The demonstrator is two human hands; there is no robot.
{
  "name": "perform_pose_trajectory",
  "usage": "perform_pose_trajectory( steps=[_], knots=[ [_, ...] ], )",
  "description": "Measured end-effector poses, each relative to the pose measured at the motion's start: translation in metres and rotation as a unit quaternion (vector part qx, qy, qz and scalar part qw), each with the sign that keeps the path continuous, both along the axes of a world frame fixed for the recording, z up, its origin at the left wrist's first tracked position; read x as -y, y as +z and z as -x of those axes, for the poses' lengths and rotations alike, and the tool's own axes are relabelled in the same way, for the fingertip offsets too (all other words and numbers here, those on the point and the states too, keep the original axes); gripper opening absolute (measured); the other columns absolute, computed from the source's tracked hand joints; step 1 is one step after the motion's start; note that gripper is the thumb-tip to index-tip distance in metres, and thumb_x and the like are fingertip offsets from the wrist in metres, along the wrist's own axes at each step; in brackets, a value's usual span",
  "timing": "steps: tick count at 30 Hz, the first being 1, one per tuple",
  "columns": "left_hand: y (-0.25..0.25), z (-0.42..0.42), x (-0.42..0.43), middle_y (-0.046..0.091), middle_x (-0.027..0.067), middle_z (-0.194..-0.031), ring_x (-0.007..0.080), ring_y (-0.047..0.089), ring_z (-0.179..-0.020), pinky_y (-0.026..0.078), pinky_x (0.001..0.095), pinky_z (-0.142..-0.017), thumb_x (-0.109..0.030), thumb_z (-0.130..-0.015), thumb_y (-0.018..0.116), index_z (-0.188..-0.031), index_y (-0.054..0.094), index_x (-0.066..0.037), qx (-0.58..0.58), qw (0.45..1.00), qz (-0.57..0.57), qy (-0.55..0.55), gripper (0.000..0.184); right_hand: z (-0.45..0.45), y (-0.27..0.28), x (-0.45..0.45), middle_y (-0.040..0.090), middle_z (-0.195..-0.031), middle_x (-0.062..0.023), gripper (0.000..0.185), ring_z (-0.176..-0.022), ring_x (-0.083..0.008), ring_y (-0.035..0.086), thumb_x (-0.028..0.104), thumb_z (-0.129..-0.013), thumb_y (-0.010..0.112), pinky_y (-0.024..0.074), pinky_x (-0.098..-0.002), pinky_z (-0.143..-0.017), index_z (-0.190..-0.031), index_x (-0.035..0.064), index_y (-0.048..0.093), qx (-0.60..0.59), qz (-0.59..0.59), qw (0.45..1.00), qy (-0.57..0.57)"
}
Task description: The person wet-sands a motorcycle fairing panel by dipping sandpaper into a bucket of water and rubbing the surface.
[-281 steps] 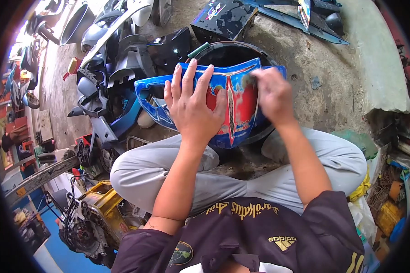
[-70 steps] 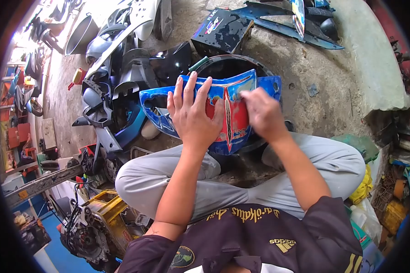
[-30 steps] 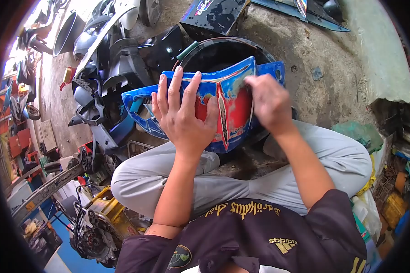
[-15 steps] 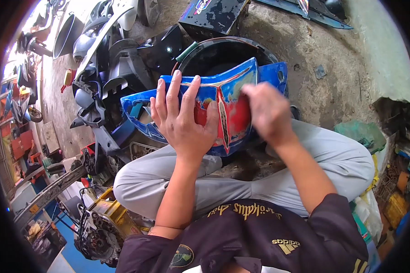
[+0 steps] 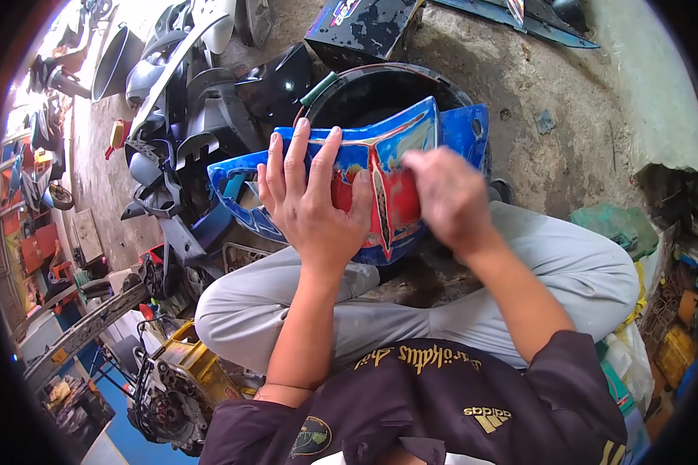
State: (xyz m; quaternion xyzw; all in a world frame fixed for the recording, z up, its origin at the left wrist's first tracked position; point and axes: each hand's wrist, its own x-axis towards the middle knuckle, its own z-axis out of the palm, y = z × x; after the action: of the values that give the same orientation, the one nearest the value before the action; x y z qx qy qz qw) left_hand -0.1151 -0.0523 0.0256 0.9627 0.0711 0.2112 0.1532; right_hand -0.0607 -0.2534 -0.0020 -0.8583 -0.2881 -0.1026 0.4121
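A blue plastic motorcycle fairing (image 5: 399, 194) lies across the rim of a black basin (image 5: 388, 81) in front of my crossed legs. Its middle is worn through to red, pale and dark patches, with a ridge running down the centre. My left hand (image 5: 314, 201) rests flat on the fairing's left half, fingers spread and thumb near the ridge. On the right half, my right hand (image 5: 451, 198) is closed against the worn surface and slightly blurred. Whatever its fingers hold, if anything, is hidden.
Black and grey plastic motorcycle panels (image 5: 209, 108) are heaped at the left. A dark box (image 5: 364, 31) stands beyond the basin. An engine part (image 5: 167, 407) and yellow crate (image 5: 202, 364) sit at lower left; a green plastic bag (image 5: 616, 229) lies by my right knee.
My right hand has shifted slightly left over the worn area, toward the ridge. My left hand and the fairing stay nearly in place.
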Motion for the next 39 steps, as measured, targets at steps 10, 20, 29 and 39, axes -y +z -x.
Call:
perform_pose_trajectory(
  steps=[10, 20, 29, 39],
  knots=[
    [0.001, 0.002, 0.000, 0.060, 0.0103, -0.162, 0.0415, 0.044, -0.157, 0.023, 0.0602, -0.131, -0.034, -0.087, 0.079, -0.138, 0.077, -0.022, -0.001, 1.000, -0.003, 0.001, 0.052, -0.024, -0.011, 0.009, 0.070, -0.093, -0.0170, 0.020, -0.084, -0.0367, 0.072, -0.004, -0.100, 0.068, 0.0589, -0.0445, -0.073, -0.118, 0.0020, 0.074, -0.014, -0.019, 0.997, -0.079],
    [-0.001, 0.000, 0.000, 0.060, 0.0103, -0.161, 0.0416, 0.046, -0.156, 0.024, 0.0602, -0.131, -0.034, -0.088, 0.079, -0.138, 0.077, -0.022, 0.008, 1.000, -0.007, 0.002, 0.052, -0.014, -0.006, 0.001, 0.070, -0.096, -0.0181, 0.022, -0.086, -0.0379, 0.072, -0.003, -0.099, 0.065, 0.0589, -0.0463, -0.075, -0.119, 0.0012, 0.074, -0.011, -0.021, 0.999, -0.033],
    [0.003, -0.002, 0.001, 0.060, 0.0118, -0.161, 0.0415, 0.046, -0.157, 0.026, 0.0588, -0.130, -0.032, -0.088, 0.079, -0.142, 0.075, -0.020, 0.001, 1.000, -0.012, 0.001, 0.055, -0.007, 0.001, -0.002, 0.074, -0.097, -0.0182, 0.016, -0.086, -0.0386, 0.074, -0.001, -0.101, 0.068, 0.0595, -0.0430, -0.073, -0.114, 0.0036, 0.077, -0.029, -0.029, 0.999, -0.019],
    [0.003, -0.001, 0.002, 0.061, 0.0120, -0.161, 0.0418, 0.046, -0.157, 0.025, 0.0595, -0.131, -0.032, -0.089, 0.079, -0.140, 0.076, -0.020, 0.005, 1.000, -0.007, 0.002, 0.053, -0.008, 0.006, -0.001, 0.071, -0.097, -0.0193, 0.019, -0.089, -0.0403, 0.073, 0.002, -0.102, 0.063, 0.0595, -0.0480, -0.076, -0.117, 0.0025, 0.073, -0.036, -0.007, 0.999, -0.031]
  ],
)
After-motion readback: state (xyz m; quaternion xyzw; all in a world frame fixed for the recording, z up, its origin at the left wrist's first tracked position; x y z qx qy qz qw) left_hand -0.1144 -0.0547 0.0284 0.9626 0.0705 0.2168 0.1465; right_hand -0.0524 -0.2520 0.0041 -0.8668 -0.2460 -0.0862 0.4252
